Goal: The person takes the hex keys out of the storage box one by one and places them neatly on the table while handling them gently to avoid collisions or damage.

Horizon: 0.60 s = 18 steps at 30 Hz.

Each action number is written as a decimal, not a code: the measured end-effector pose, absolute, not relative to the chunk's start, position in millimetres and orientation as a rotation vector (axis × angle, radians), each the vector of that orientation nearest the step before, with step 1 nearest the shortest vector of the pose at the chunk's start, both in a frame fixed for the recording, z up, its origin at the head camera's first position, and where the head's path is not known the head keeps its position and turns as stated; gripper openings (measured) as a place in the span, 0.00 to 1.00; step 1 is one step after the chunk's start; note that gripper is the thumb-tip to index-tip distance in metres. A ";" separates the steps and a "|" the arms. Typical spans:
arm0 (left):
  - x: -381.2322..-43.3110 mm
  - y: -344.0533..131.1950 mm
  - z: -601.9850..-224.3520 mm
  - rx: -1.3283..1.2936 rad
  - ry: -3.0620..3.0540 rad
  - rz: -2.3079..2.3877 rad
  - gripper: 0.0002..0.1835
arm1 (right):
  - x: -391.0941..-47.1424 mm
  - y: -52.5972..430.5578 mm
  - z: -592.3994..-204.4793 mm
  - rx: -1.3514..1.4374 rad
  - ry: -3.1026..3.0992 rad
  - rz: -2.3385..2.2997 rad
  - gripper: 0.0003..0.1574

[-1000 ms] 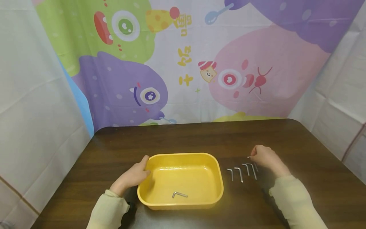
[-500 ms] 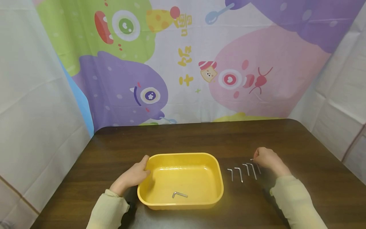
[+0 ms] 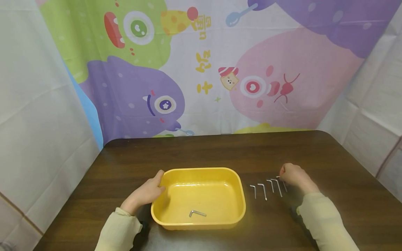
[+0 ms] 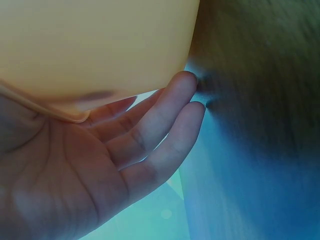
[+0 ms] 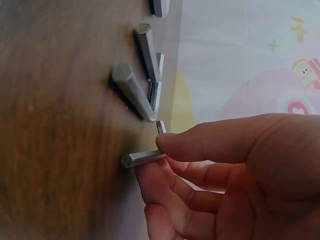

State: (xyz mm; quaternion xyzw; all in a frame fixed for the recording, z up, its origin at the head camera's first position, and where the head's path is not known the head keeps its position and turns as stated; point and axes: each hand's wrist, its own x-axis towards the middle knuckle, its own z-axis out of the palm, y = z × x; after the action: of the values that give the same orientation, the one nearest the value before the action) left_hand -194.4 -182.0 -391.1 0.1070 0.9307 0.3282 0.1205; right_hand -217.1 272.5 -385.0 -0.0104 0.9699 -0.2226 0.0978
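Note:
In the head view my left hand [image 3: 145, 192] holds the left side of a yellow tray [image 3: 201, 195], thumb over the rim. From the left wrist view, its fingers [image 4: 165, 117] curve under the tray's outer wall. A single L-shaped hex key [image 3: 198, 213] lies inside near the front wall. To the right of the tray, my right hand [image 3: 296, 177] pinches another hex key [image 5: 144, 158] by its bend, between thumb and fingers; its long end is close to the tabletop. Several hex keys [image 3: 263, 191] lie beside it in a slanting row, short arms pointing left.
The dark wooden table [image 3: 194, 150] has rounded far corners. Behind it hangs a curtain [image 3: 213, 115] with cartoon monsters, and pale sheets [image 3: 47, 87] flank both sides.
My right hand has shifted slightly right and towards me, bringing the pinched hex key down to the right end of the row. The left hand and tray stay put.

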 end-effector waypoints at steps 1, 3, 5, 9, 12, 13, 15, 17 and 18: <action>-194.5 -182.0 -391.2 0.313 2.719 0.958 0.28 | -217.2 272.6 -385.1 -0.027 2.868 -0.658 0.04; -194.5 -182.0 -391.2 0.314 2.718 0.958 0.28 | -217.2 272.6 -385.1 -0.018 2.864 -0.655 0.04; -194.7 -182.1 -391.2 0.315 2.717 0.955 0.28 | -217.2 272.2 -385.5 -0.006 2.858 -0.653 0.03; -194.7 -182.3 -390.7 0.316 2.715 0.951 0.28 | -218.0 272.0 -386.6 0.006 2.855 -0.648 0.03; -194.7 -182.5 -390.7 0.314 2.712 0.940 0.29 | -218.4 272.3 -387.1 0.008 2.858 -0.641 0.03; -194.8 -182.6 -390.8 0.314 2.711 0.938 0.30 | -218.4 272.3 -387.4 0.011 2.856 -0.639 0.03; -195.0 -182.8 -391.1 0.315 2.710 0.934 0.30 | -218.5 272.5 -387.5 0.016 2.856 -0.630 0.03; -195.1 -182.7 -391.3 0.317 2.712 0.934 0.30 | -218.6 272.8 -388.0 0.019 2.858 -0.623 0.04; -195.2 -182.7 -391.2 0.318 2.712 0.936 0.29 | -218.6 272.9 -388.2 0.022 2.858 -0.621 0.04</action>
State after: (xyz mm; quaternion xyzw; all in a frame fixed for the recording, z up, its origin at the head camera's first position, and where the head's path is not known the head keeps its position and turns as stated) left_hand -195.2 -182.7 -391.2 0.1094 0.9319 0.3217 0.1269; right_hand -218.6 272.9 -388.2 0.0073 0.9714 -0.2112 0.1083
